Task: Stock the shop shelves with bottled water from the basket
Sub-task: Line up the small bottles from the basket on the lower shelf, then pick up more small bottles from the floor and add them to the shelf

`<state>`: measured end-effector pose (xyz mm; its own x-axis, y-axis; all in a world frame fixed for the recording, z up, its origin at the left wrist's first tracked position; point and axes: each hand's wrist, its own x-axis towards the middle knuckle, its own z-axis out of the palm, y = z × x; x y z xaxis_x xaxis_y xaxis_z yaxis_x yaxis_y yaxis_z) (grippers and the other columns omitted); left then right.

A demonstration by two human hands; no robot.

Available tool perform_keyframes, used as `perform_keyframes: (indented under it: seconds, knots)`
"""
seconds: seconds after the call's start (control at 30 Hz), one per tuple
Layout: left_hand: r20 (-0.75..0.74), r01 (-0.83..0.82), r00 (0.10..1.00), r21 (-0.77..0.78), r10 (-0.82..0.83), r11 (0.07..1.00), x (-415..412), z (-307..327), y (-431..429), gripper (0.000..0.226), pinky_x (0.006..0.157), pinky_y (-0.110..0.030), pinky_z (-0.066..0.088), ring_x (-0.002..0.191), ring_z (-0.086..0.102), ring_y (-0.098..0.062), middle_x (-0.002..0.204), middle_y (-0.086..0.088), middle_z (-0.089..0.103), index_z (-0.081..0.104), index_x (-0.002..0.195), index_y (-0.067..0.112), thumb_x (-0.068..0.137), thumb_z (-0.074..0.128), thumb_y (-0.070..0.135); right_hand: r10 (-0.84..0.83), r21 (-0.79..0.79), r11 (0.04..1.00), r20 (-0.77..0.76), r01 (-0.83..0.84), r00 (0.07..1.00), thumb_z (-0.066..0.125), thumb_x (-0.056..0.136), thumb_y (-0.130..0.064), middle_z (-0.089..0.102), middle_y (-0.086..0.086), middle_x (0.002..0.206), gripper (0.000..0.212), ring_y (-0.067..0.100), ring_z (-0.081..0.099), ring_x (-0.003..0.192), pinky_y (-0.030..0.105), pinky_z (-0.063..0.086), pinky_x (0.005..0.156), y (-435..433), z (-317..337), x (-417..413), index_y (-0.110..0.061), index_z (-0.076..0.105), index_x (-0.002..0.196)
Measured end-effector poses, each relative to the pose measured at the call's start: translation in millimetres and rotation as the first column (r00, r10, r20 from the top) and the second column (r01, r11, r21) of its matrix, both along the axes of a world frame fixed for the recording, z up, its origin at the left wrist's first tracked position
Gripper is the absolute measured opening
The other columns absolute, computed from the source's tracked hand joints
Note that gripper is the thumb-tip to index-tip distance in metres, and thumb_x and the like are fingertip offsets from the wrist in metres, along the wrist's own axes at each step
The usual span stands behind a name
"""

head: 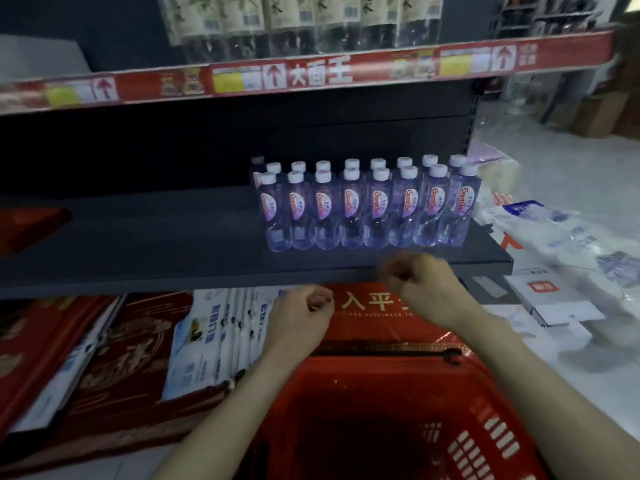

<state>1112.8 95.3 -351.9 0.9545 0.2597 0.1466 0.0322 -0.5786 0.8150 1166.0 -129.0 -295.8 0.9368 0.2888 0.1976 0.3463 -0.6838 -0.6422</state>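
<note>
Basket [485,441] interior too dark to read; rear bottles [378,163] show only caps.

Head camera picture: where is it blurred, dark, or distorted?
In the head view, the water bottles are fairly sharp; the right hand shows motion blur; the red basket is dark inside; the red shelf strip curves from wide-angle distortion.

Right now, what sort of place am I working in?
Most likely a small shop aisle. A dark shelf holds two rows of bottled water, a red price strip with tags runs along the shelf above, and a red plastic basket sits in front.
</note>
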Motion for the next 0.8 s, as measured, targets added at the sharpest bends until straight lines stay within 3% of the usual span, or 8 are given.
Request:
perform_keyframes:
  seconds: [0.1,0.23,0.33,0.47,0.6,0.7,0.8]
  knots:
    - [-0.072,0.027,0.997,0.026,-0.025,0.999,-18.8,-15.4,9.6,0.019,0.082,-0.016,0.051,0.093,0.067,0.003,0.105,0.017,0.073,0.074,0.101,0.041,0.092,0.068,0.026,0.013,0.012,1.000,-0.011,-0.013,1.000,0.071,0.089,-0.024,0.076,-0.014,0.091,0.016,0.004,0.068,0.088,0.020,0.051,0.082,37.2,-31.2,-29.6,-0.027,0.075,0.104]
    - [-0.265,0.214,0.948,0.124,-0.176,0.969,-25.4,-31.1,17.9,0.026,0.095,-0.033,0.056,0.107,0.069,-0.008,0.112,0.013,0.076,0.077,0.110,0.034,0.087,0.064,0.035,-0.029,-0.025,0.999,-0.047,0.028,0.999,0.067,0.088,-0.036,0.073,-0.014,0.097,0.018,0.014,0.069,0.097,0.038,0.056,0.087,72.7,-72.1,-62.1,-0.030,0.069,0.104]
    - [-0.478,0.383,0.841,0.194,-0.254,0.903,-28.5,-28.4,27.3,0.025,0.091,-0.039,0.058,0.101,0.069,-0.017,0.107,0.006,0.075,0.073,0.107,0.033,0.085,0.060,0.036,-0.041,-0.038,0.999,-0.126,0.036,0.991,0.067,0.086,-0.038,0.073,-0.011,0.094,0.017,0.017,0.070,0.095,0.040,0.057,0.083,88.0,-92.4,-75.4,-0.031,0.067,0.101]
    - [-0.696,0.541,0.677,0.251,-0.239,0.803,-37.3,-17.5,43.2,0.034,0.095,-0.042,0.058,0.107,0.066,-0.027,0.119,-0.008,0.067,0.064,0.125,0.019,0.093,0.057,0.026,0.046,-0.006,0.999,-0.188,-0.048,0.981,0.067,0.090,-0.023,0.075,-0.011,0.090,0.013,0.009,0.069,0.088,0.038,0.056,0.083,112.6,-100.7,-90.4,-0.028,0.072,0.101]
    - [-0.576,0.445,0.773,0.194,-0.265,0.874,-56.8,5.5,90.3,0.024,0.093,-0.038,0.058,0.106,0.068,-0.024,0.117,-0.007,0.071,0.070,0.117,0.018,0.097,0.058,0.025,0.094,0.004,0.996,-0.158,-0.094,0.983,0.067,0.095,-0.024,0.077,-0.009,0.097,0.017,0.012,0.071,0.094,0.029,0.054,0.086,146.8,-86.2,-94.2,-0.026,0.074,0.110]
    - [-0.454,0.284,0.859,0.040,-0.236,0.958,-93.0,11.7,141.5,0.049,0.098,-0.027,0.048,0.119,0.058,-0.011,0.134,0.009,0.061,0.055,0.147,0.032,0.100,0.064,0.041,0.187,-0.055,0.979,-0.114,-0.194,0.976,0.065,0.097,-0.026,0.075,-0.010,0.101,0.018,0.009,0.068,0.091,0.020,0.049,0.083,183.9,-72.2,-96.2,-0.026,0.074,0.113]
    - [-0.452,0.104,0.887,0.005,-0.091,0.995,-140.6,-0.2,199.1,0.053,0.092,-0.025,0.043,0.111,0.056,-0.008,0.126,0.007,0.057,0.049,0.151,0.036,0.101,0.062,0.045,0.336,-0.097,0.931,-0.156,-0.353,0.929,0.063,0.101,-0.032,0.071,-0.014,0.103,0.018,0.002,0.066,0.092,0.006,0.044,0.075,229.7,-61.9,-105.0,-0.027,0.071,0.116]
